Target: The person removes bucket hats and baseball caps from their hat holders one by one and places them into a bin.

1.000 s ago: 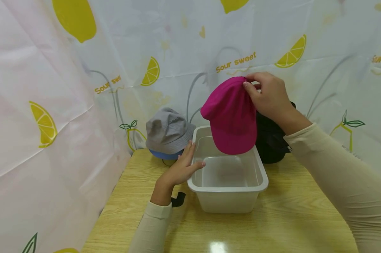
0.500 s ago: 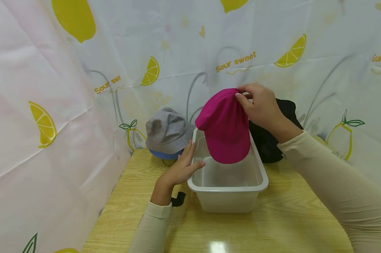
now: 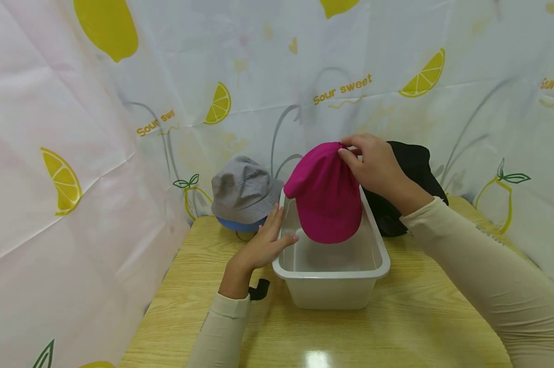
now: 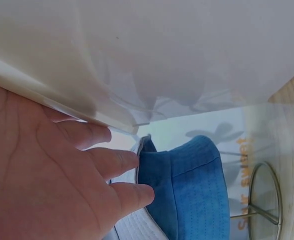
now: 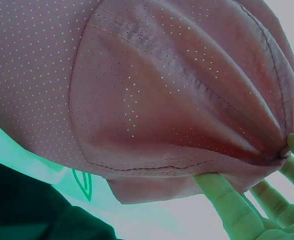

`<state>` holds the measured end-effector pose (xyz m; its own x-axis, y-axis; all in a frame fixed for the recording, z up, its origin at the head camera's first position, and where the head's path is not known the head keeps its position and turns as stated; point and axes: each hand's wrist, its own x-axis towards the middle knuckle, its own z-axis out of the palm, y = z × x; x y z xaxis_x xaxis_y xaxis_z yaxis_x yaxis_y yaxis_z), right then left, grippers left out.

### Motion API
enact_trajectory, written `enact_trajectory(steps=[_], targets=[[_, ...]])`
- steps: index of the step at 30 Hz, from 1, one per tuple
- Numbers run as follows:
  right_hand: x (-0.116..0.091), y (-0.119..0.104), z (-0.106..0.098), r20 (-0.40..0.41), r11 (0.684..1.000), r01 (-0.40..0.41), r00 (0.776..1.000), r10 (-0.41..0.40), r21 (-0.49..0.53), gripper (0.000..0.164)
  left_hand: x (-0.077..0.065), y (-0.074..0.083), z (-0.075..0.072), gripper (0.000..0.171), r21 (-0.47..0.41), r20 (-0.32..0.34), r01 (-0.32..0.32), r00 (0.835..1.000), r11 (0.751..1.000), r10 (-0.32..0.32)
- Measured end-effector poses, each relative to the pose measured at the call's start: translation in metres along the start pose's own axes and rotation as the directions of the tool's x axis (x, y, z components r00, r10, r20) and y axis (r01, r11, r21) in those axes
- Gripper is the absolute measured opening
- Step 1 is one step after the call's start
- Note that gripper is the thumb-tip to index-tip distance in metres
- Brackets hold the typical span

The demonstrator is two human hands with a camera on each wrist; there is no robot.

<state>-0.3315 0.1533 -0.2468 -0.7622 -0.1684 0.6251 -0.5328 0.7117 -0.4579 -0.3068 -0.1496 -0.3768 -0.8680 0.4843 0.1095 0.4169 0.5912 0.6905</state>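
Observation:
My right hand [image 3: 373, 166] pinches a magenta baseball cap [image 3: 329, 199] by the top of its crown, the brim hanging down over a white plastic bin [image 3: 332, 276]. Up close in the right wrist view, the cap [image 5: 161, 100] shows small perforations and creases gathering at the pinched spot. With fingers extended, my left hand [image 3: 260, 245] rests on the bin's left rim. Its fingers also lie along the bin's outer wall [image 4: 151, 60] in the left wrist view, near a blue bucket hat [image 4: 191, 185].
A grey bucket hat [image 3: 244, 191] sits over the blue one on a wire stand [image 4: 264, 200] left of the bin. Black hats [image 3: 410, 163] stand at the right, partly behind my right arm. Behind the wooden table [image 3: 189, 286] hangs a lemon-print cloth [image 3: 258, 61].
My right hand has lowered the magenta cap and shifted it slightly left, bringing the brim down into the bin's opening. My left hand stays on the rim.

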Motion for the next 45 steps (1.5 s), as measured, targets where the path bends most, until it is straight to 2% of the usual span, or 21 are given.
enact_trajectory(steps=[8, 22, 31, 39, 45], targets=[[-0.004, 0.003, 0.005, 0.051, 0.999, -0.043, 0.998, 0.044, -0.014, 0.034, 0.000, 0.000, 0.000, 0.091, 0.004, -0.005, -0.002, 1.000, 1.000, 0.002], [-0.004, 0.008, 0.013, 0.179, 0.996, -0.044, 0.982, 0.058, -0.080, 0.032, 0.000, -0.001, 0.000, 0.090, 0.000, -0.008, -0.004, 1.000, 1.000, 0.004], [-0.004, 0.009, 0.020, 0.303, 0.984, -0.060, 0.947, 0.109, -0.165, 0.033, 0.000, 0.000, 0.000, 0.092, 0.003, -0.002, 0.008, 1.000, 1.000, -0.008], [-0.001, 0.010, 0.030, 0.421, 0.978, -0.047, 0.898, 0.130, -0.202, 0.033, 0.001, -0.002, 0.001, 0.093, 0.000, -0.011, -0.003, 1.000, 1.000, 0.003], [-0.001, 0.012, 0.038, 0.464, 0.976, -0.051, 0.874, 0.147, -0.213, 0.031, 0.002, -0.003, 0.001, 0.091, 0.005, -0.013, -0.010, 1.000, 1.000, 0.010]])
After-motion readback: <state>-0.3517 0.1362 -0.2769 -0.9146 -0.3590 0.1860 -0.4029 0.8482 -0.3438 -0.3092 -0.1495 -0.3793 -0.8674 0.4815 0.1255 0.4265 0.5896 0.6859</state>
